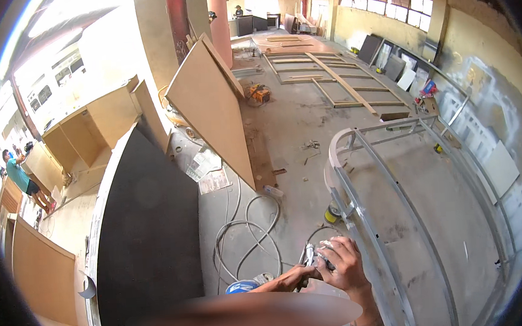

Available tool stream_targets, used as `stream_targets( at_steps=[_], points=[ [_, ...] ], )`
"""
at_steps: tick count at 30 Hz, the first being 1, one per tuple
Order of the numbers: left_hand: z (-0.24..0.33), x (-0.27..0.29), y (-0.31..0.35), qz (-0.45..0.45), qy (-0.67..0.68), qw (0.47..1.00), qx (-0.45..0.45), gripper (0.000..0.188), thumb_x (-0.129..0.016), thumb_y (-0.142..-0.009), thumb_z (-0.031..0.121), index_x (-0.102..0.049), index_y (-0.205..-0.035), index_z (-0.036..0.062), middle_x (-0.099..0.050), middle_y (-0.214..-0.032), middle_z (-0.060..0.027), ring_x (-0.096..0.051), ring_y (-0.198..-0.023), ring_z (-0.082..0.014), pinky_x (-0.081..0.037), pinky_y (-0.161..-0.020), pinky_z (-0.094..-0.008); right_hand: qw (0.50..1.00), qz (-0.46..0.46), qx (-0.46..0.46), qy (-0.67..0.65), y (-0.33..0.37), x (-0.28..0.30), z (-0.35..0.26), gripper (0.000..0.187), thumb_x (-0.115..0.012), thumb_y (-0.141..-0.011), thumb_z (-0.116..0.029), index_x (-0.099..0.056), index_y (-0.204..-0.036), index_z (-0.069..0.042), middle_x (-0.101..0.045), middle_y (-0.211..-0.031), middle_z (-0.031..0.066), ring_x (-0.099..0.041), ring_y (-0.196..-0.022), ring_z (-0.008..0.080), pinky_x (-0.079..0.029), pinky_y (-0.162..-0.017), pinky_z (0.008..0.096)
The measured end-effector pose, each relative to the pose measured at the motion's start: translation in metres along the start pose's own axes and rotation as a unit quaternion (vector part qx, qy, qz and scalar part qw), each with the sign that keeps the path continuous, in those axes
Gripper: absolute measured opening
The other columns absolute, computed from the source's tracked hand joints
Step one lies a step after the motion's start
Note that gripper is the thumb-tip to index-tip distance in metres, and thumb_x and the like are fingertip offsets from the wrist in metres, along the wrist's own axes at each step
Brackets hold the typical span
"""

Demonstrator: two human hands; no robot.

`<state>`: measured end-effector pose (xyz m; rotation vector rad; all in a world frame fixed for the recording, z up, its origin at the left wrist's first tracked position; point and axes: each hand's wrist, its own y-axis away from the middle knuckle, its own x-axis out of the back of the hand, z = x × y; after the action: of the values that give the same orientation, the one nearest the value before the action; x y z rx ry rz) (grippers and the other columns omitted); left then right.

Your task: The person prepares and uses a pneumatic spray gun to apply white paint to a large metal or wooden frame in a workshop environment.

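My left hand (302,274) is low in the centre, its fingers closed around the lower part of a white-smeared metal spray gun (309,254). Curled over the gun's upper side is my right hand (342,261), with white smears on its fingertips. The hands partly hide the gun. A thin grey hose (218,243) lies looped on the floor to the left and runs toward them. Beside my left forearm sits a round blue-and-white container (242,286). A yellow-and-dark can (332,212) stands ahead, near the curved grey metal frame (413,204) on my right.
A large black panel (148,223) stands close on my left. Beyond it leans a tan board (212,100). Wooden framing (342,80) and an orange machine (260,94) are farther off. At far left another person (18,175) in a teal shirt stands by wooden cabinets (86,135).
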<state>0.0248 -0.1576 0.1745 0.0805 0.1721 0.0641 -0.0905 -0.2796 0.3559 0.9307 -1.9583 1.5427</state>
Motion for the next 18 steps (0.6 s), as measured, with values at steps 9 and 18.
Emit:
stream_targets(
  at_steps=[9,18],
  points=[
    [0.022,-0.013,0.006,-0.029,0.018,0.998,0.045,0.037,-0.045,-0.093,0.029,-0.071,-0.103,0.0051,-0.054,-0.069,-0.0004,-0.04,-0.059,-0.0095,-0.033,-0.053,-0.0275,1.0,-0.016,0.014,-0.019,0.014,0.006,0.007,0.016,-0.068,-0.074,-0.011,-0.07,-0.089,-0.005,-0.069,-0.094,0.0096,-0.064,-0.097,0.0286,-0.048,-0.09,0.0426],
    [0.012,-0.016,0.0,-0.008,0.057,0.998,0.027,0.045,-0.045,-0.095,0.035,-0.069,-0.112,-0.0006,-0.069,-0.093,-0.0028,-0.047,-0.067,-0.0083,-0.035,-0.057,-0.0247,0.994,-0.105,-0.001,0.04,0.024,0.009,0.018,0.027,-0.062,-0.087,-0.019,-0.07,-0.108,-0.005,-0.067,-0.121,0.0144,-0.057,-0.121,0.0309,-0.03,-0.111,0.0553]
  ],
)
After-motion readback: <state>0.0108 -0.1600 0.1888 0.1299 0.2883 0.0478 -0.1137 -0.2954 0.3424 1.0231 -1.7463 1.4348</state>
